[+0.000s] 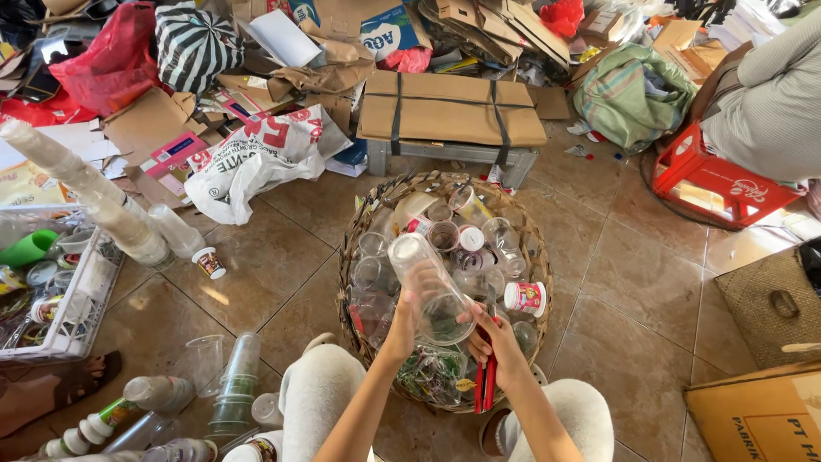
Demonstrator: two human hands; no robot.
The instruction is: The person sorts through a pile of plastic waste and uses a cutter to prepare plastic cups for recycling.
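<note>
With the left hand gripping the clear plastic cup over the woven basket, the right hand, holding the red cutter, works best with the cup steady.

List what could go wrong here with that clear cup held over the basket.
1. The red-handled cutter in the right hand sits close to the left hand gripping the clear plastic cup; a slip might nick fingers.
2. The woven basket is heaped with cups; the white-and-red cup near its rim might roll out.
</note>
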